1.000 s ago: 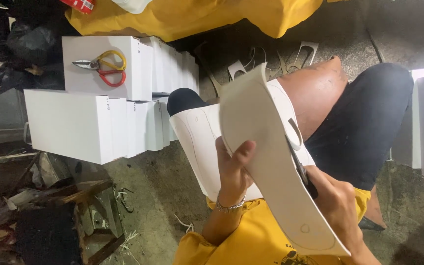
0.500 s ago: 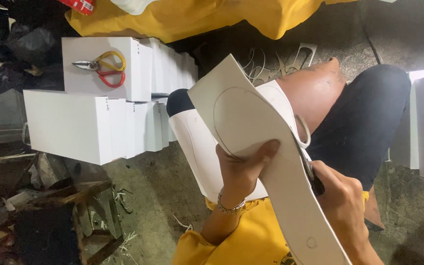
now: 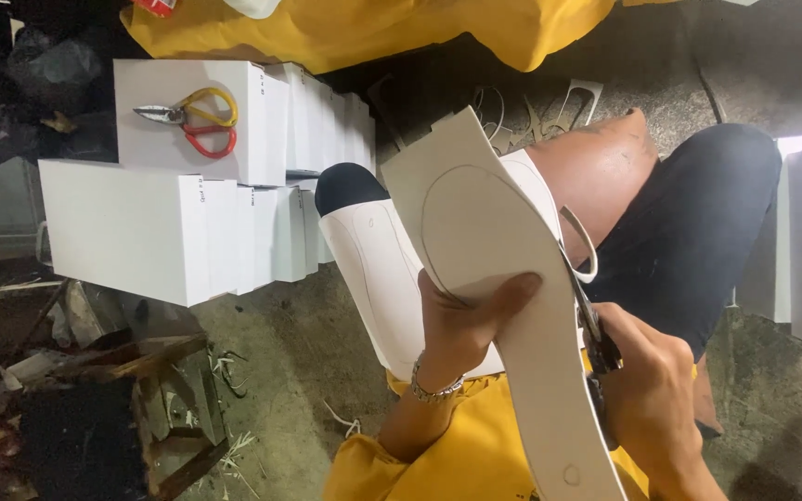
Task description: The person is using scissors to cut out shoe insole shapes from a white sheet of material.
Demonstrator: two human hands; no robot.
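My left hand (image 3: 461, 325), with a bracelet at the wrist, grips a long white sheet (image 3: 485, 223) that has a sole-shaped outline drawn on it; the thumb lies across its face. My right hand (image 3: 652, 399) holds dark scissors (image 3: 596, 339) at the sheet's right edge, blades on the material. A thin white offcut strip (image 3: 582, 243) curls away from that edge. Behind the sheet rests another white sole-shaped piece (image 3: 373, 269) with a dark rounded end.
Stacked white boxes (image 3: 141, 232) stand to the left, with red and yellow scissors (image 3: 192, 116) lying on the upper one. A yellow cloth (image 3: 373, 28) spreads across the top. My bare knee (image 3: 605, 176) is behind the sheet. Wooden pieces (image 3: 141, 371) and scraps lie on the ground.
The white sheet has turned so its outlined face points at the camera. My left thumb has slid across it, and the right hand with the scissors has moved along the edge.
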